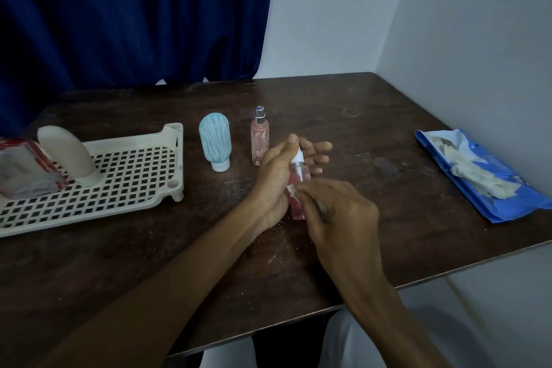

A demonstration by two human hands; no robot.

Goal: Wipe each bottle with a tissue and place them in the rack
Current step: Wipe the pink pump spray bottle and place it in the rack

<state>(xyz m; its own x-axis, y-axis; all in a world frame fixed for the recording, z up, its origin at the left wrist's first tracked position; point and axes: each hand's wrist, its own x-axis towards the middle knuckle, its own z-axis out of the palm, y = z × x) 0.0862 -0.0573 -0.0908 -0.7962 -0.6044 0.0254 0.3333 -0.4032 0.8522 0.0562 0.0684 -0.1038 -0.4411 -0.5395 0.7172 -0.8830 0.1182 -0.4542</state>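
Left hand (276, 179) had the small clear plastic bottle of pink liquid (299, 176), well right of the cream perforated plastic rack (125, 176). The thumb was on its white cap and the fingers (316, 148) were spread behind it, so the bottle was clasped! Right hand (340, 215) was closed on a scrap of white tissue (290, 190), pinched against the bottle's side. The bottle's long axis ran nearly upright, cap away from the person, base low over the dark wooden surface (373, 116); whether it touched, I couldn't tell. The rack lay off to the bottle's left, and the left hand was the nearer one, so the carry looked like its job. Between bottle and rack stood a teal ribbed tube (215, 142) and a tall pink spray bottle (260, 140), so that path wanted care. Inside the rack, a cream rounded bottle (70, 155) stood with open grid to its right.
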